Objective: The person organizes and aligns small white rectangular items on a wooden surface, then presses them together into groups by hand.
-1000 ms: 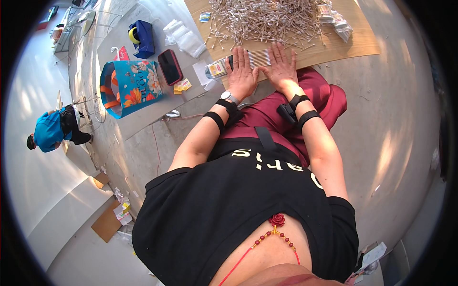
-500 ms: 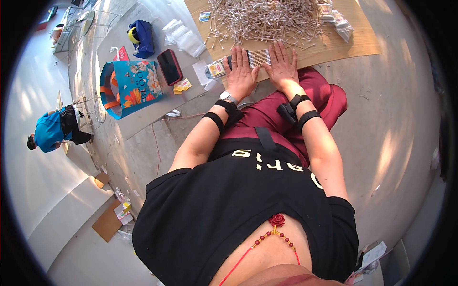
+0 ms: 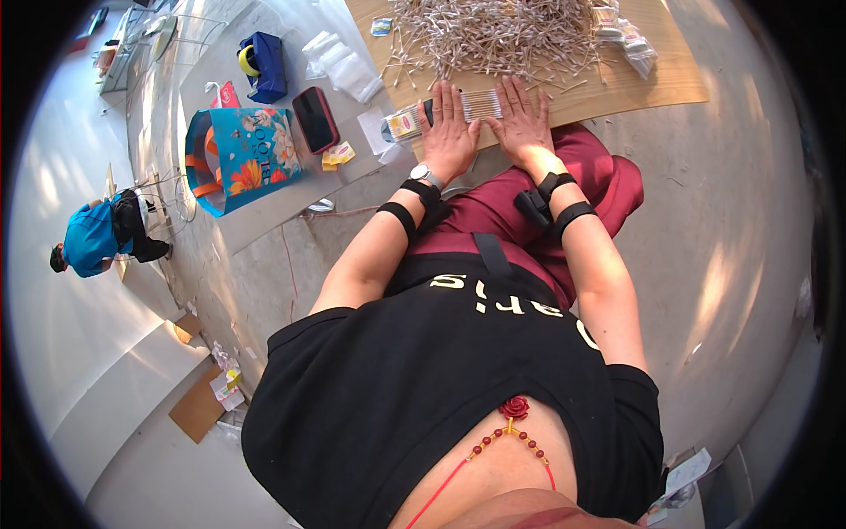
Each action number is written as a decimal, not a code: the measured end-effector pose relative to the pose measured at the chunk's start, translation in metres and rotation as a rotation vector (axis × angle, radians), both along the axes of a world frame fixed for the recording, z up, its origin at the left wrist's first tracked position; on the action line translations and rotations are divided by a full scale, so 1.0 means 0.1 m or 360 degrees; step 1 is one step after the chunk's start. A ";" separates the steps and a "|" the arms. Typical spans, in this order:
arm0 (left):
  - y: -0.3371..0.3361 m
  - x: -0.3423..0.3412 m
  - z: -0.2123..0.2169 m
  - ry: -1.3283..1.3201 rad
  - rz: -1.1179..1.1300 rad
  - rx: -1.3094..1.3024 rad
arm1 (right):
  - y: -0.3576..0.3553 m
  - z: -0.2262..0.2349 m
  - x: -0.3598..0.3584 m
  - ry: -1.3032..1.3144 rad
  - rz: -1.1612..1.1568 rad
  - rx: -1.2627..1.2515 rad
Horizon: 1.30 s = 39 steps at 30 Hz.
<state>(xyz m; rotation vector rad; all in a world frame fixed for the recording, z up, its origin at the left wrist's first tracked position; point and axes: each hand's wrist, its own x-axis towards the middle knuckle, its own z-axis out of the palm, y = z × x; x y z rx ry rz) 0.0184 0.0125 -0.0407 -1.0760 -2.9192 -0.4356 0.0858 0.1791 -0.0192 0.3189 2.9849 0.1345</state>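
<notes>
Two hands [image 3: 449,132] [image 3: 522,123] on clear flat packet [image 3: 480,105]

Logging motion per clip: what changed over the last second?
Little visibly changed. Both hands, left and right, stay flat on the bundle of sticks at the board edge. The stick pile, phone and bag stayed put.

We see pale white sticks [image 3: 502,35] on tan wood board [image 3: 656,75]; w/ floral blue-orange bag [image 3: 242,154], blk-red phone [image 3: 315,119] left of hands.
</notes>
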 end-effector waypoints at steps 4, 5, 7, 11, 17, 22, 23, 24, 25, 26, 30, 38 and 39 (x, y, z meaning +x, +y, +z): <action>-0.01 -0.01 -0.01 -0.0046 0.0005 -0.0021 | 0.00 0.00 -0.01 -0.0036 -0.0017 -0.0008; -0.01 -0.02 -0.01 -0.0045 0.0002 -0.0026 | -0.01 0.00 -0.02 -0.0050 -0.0026 -0.0015; -0.01 -0.02 -0.01 -0.0044 -0.0002 -0.0035 | -0.02 0.02 -0.03 -0.0074 -0.0037 -0.0001; 0.00 -0.02 -0.02 -0.0018 -0.0001 -0.0055 | -0.03 0.04 -0.02 -0.0046 -0.0026 -0.0022; 0.00 -0.02 -0.03 0.0008 -0.0010 -0.0040 | -0.02 0.02 -0.01 -0.0026 0.0000 -0.0025; 0.01 -0.01 -0.03 0.0043 -0.0009 -0.0053 | -0.05 0.03 -0.03 -0.0049 -0.0028 -0.0032; 0.01 -0.01 -0.03 0.0040 -0.0006 -0.0053 | -0.05 0.03 -0.03 -0.0045 -0.0035 -0.0037; 0.01 -0.01 -0.03 0.0036 -0.0004 -0.0054 | -0.06 0.02 -0.03 -0.0042 -0.0043 -0.0045; 0.01 -0.01 -0.03 0.0032 -0.0002 -0.0055 | -0.06 0.02 -0.02 -0.0033 -0.0041 -0.0040; 0.01 -0.01 -0.03 0.0025 -0.0003 -0.0042 | -0.06 0.01 -0.02 -0.0024 -0.0040 -0.0036; 0.01 -0.01 -0.05 0.0025 0.0006 -0.0026 | -0.06 0.02 -0.03 -0.0042 -0.0045 -0.0050; -0.02 -0.02 -0.01 -0.0023 0.0023 0.0042 | -0.04 -0.06 0.00 0.0089 -0.0050 -0.0065; -0.02 -0.01 0.00 -0.0017 0.0023 0.0041 | -0.05 -0.03 0.00 0.0104 -0.0061 -0.0068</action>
